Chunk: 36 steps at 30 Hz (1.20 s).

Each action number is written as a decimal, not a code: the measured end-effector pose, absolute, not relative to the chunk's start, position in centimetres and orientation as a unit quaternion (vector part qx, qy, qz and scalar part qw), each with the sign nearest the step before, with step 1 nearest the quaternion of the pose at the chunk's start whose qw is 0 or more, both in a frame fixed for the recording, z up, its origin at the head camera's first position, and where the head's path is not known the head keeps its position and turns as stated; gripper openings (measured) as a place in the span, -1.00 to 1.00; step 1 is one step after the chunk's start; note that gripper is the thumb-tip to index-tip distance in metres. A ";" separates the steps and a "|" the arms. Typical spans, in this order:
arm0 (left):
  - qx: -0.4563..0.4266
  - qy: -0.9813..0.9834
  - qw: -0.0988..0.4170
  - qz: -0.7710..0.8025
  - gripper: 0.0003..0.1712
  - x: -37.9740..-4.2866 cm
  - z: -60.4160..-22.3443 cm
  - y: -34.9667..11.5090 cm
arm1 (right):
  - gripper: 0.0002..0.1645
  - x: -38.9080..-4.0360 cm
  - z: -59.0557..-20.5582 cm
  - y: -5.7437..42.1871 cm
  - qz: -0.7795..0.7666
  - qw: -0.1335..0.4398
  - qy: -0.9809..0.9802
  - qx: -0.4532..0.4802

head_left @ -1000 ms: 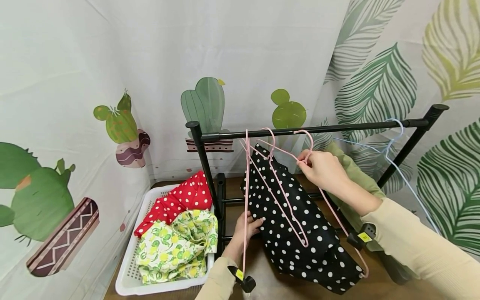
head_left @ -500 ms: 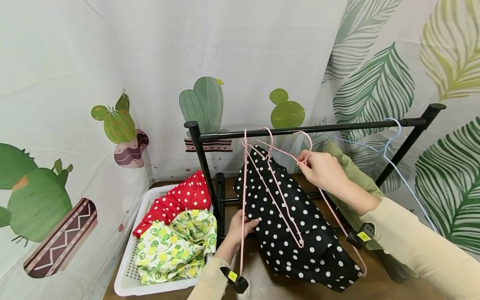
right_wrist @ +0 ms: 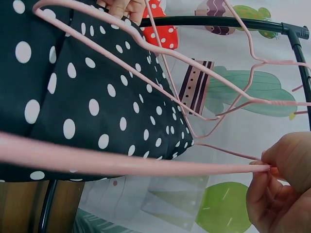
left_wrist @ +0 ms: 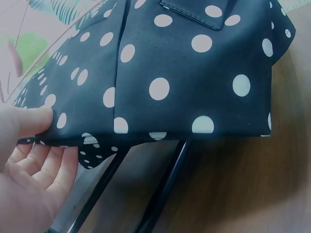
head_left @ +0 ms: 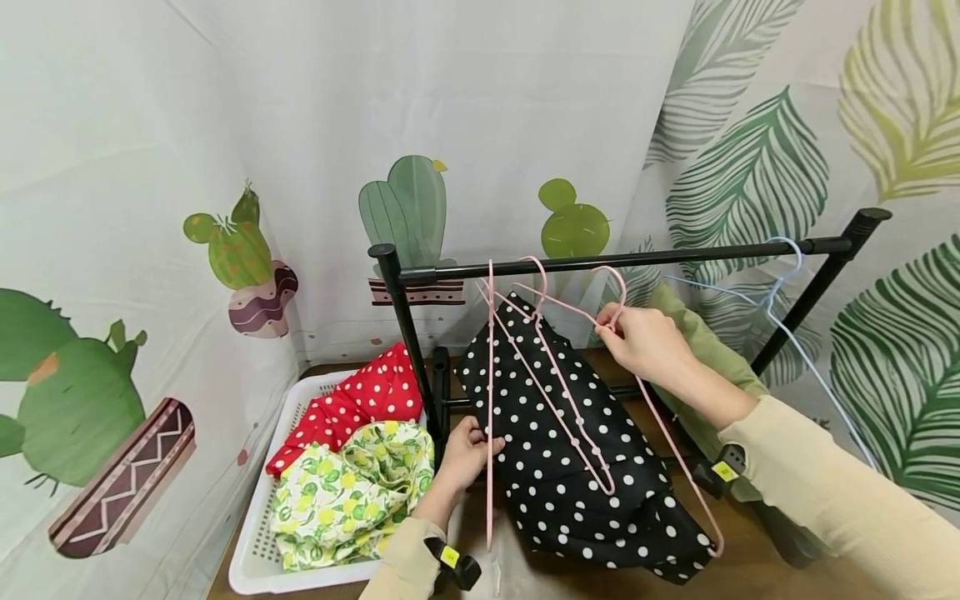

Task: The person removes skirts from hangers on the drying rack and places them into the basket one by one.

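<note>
My left hand [head_left: 467, 454] pinches the left edge of a black garment with white polka dots [head_left: 630, 533]. In the left wrist view the thumb lies over the garment's edge [left_wrist: 160, 111] and the fingers curl beneath it. My right hand [head_left: 647, 337] pinches a pink clothes hanger [head_left: 678, 454] just under its hook, in front of the rail. One hanger end meets the garment's lower right corner; the far arm reaches toward its upper tip. Two other pink hangers [head_left: 551, 362] hang from the rail, in front of the garment. The right wrist view shows the pinched hanger close up [right_wrist: 146, 158].
A black clothes rack [head_left: 675, 254] stands on the wooden table. At its right a blue hanger [head_left: 813, 354] hangs beside an olive green garment [head_left: 712, 358]. On the left, a white basket [head_left: 251, 517] holds a red polka-dot cloth [head_left: 360, 400] and a lemon-print cloth [head_left: 337, 500].
My left hand has moved left, drawing the garment's left edge outward so the cloth spreads wider. The right hand and its hanger have hardly moved.
</note>
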<state>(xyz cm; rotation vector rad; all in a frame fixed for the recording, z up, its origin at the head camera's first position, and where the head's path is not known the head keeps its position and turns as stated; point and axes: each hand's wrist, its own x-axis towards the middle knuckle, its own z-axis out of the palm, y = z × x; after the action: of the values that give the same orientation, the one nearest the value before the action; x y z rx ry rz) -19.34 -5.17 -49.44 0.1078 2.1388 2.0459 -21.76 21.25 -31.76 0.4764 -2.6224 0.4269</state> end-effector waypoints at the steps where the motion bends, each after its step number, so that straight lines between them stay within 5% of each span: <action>1: 0.035 0.724 0.087 0.684 -0.69 -19.3 -49.4 -5.3 | -0.91 -21.8 -31.8 21.3 0.155 0.219 -0.948 0.172; 36: 0.058 0.764 0.030 0.641 -0.71 -18.8 -47.3 -8.3 | -0.88 -22.1 -33.0 21.5 0.156 0.214 -0.952 0.151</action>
<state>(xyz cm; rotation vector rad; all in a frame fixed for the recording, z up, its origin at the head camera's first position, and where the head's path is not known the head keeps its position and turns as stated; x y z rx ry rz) -18.83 -8.30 -47.32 0.1778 2.3562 1.9769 -22.08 21.54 -32.99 0.4199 -2.6413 0.4329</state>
